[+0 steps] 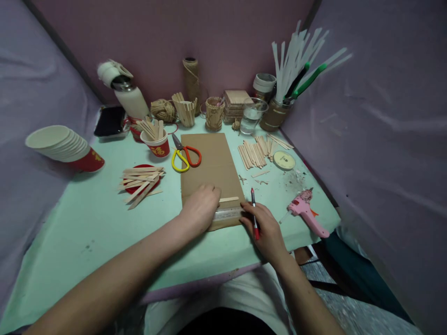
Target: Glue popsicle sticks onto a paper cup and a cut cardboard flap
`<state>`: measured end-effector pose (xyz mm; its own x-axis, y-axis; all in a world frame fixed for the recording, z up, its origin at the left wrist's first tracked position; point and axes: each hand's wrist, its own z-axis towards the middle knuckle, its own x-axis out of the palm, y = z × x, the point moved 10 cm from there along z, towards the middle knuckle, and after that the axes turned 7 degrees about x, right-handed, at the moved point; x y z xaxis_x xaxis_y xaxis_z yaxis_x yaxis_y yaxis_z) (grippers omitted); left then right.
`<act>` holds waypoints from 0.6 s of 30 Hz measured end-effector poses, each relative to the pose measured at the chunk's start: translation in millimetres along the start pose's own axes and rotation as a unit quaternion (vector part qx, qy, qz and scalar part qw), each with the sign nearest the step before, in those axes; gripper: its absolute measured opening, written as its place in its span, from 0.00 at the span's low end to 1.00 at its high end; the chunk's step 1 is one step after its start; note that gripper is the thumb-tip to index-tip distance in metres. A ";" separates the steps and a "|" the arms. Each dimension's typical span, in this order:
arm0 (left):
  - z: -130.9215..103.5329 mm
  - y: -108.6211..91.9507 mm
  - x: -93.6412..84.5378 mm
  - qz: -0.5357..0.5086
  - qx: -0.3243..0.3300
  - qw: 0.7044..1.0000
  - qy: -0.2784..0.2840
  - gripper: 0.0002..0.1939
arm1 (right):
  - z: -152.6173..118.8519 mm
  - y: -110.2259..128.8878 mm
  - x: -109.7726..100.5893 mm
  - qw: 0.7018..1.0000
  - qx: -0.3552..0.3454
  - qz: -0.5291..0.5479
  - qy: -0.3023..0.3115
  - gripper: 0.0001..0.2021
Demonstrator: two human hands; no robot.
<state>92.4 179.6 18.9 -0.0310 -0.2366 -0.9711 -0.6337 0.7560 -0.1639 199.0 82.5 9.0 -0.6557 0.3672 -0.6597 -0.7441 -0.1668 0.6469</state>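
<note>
A brown cardboard sheet (209,163) lies on the table before me. Across its near end rests a clear ruler (226,213), with a wooden craft stick (229,199) just beyond it. My left hand (200,209) is closed at the left end of the stick, its fingers curled and the thumb hidden; the ruler's left end runs under this hand. My right hand (265,228) holds a red-capped pen (256,223) against its fingers, tip pointing away from me. Thumb and forefinger of that hand touch the ruler's right end.
Scissors (185,156) overlap the cardboard's left edge. Loose craft sticks (143,181) lie on a red dish at left, more sticks (253,153) at right. A pink glue gun (307,214) sits near the right edge. Stacked paper cups (66,146) and a water cup (249,121) stand farther off.
</note>
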 end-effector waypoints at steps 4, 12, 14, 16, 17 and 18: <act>3.0 3.0 4.9 -0.012 -0.015 1.000 0.021 0.12 | 1.3 -0.2 0.4 1.000 -0.001 0.010 -0.001 0.16; -23.4 19.5 -13.7 -0.133 -0.031 0.990 -0.039 0.09 | 0.5 -2.6 -4.5 0.999 0.014 0.022 -0.019 0.15; -31.6 13.8 -9.6 -0.143 -0.013 0.989 -0.039 0.10 | 0.0 -1.8 -6.7 0.999 0.018 0.027 -0.029 0.16; -35.8 6.3 -2.3 -0.148 0.006 0.988 -0.045 0.11 | -0.2 2.8 -5.9 0.999 0.011 0.027 -0.030 0.17; -36.7 4.6 1.5 -0.153 0.008 0.987 -0.053 0.12 | 0.0 6.5 -3.7 0.999 0.003 0.025 -0.025 0.17; -37.2 4.6 5.0 -0.159 0.008 0.985 -0.064 0.12 | 0.4 11.0 -0.6 1.000 -0.006 0.021 -0.016 0.18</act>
<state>60.5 159.2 19.8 0.2654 -0.3850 -0.8839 -0.5836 0.6656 -0.4652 191.2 80.8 16.6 -0.6820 0.3882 -0.6199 -0.7179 -0.1934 0.6687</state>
